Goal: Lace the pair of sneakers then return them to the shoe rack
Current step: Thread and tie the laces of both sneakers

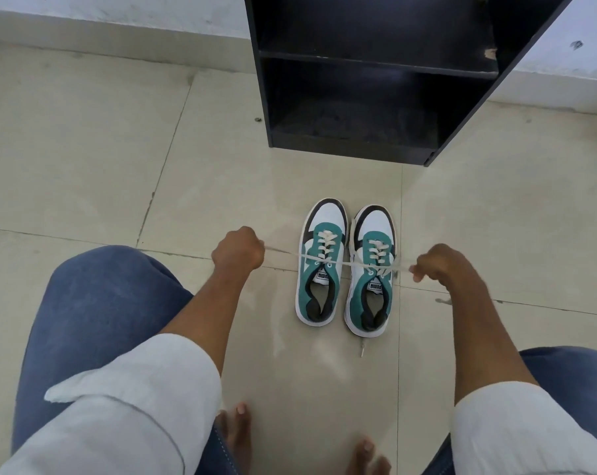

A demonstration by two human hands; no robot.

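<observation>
Two teal, white and black sneakers stand side by side on the tiled floor, toes pointing at the rack: the left sneaker [319, 265] and the right sneaker [370, 272]. Both show cream laces criss-crossed through their eyelets. A cream lace [345, 264] is stretched taut sideways from the left sneaker's upper eyelets and passes over the right sneaker. My left hand [237, 250] is fisted on one end, left of the shoes. My right hand [439, 264] pinches the other end, right of the shoes. The black shoe rack [375, 68] stands just beyond, shelves bare.
A loose lace tip [362, 349] lies on the floor behind the right sneaker's heel. My knees in blue jeans [94, 303] and my bare feet [237, 430] flank the shoes. A pale wall runs behind the rack.
</observation>
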